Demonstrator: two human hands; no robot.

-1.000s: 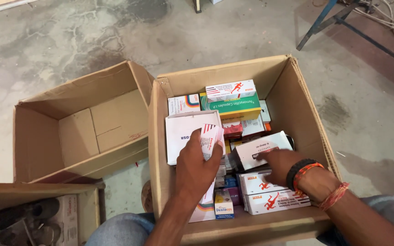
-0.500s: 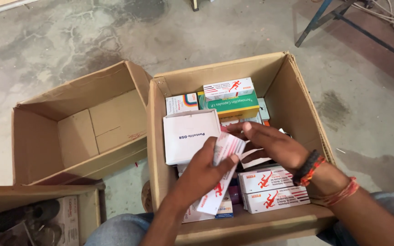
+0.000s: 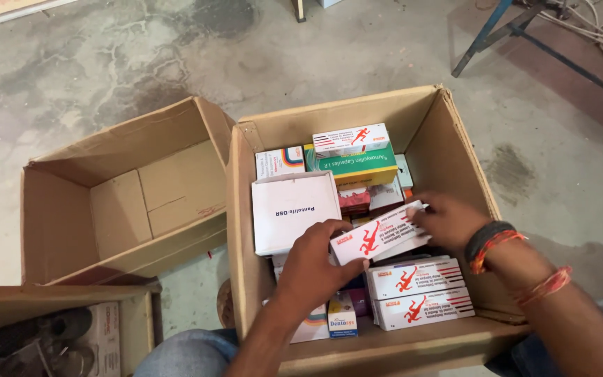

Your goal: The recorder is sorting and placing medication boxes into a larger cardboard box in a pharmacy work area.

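From the head camera, you are lifting a white carton (image 3: 378,234) with a red figure above the full cardboard box (image 3: 448,139); left hand (image 3: 315,262) and right hand (image 3: 448,220) are pinching its ends with fingers. Next, judge a clear spot.

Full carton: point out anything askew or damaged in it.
The packs in the full carton lie jumbled at mixed angles, not in rows. Both hands, left and right, hold one white pack tilted above them. No damage or spill shows.
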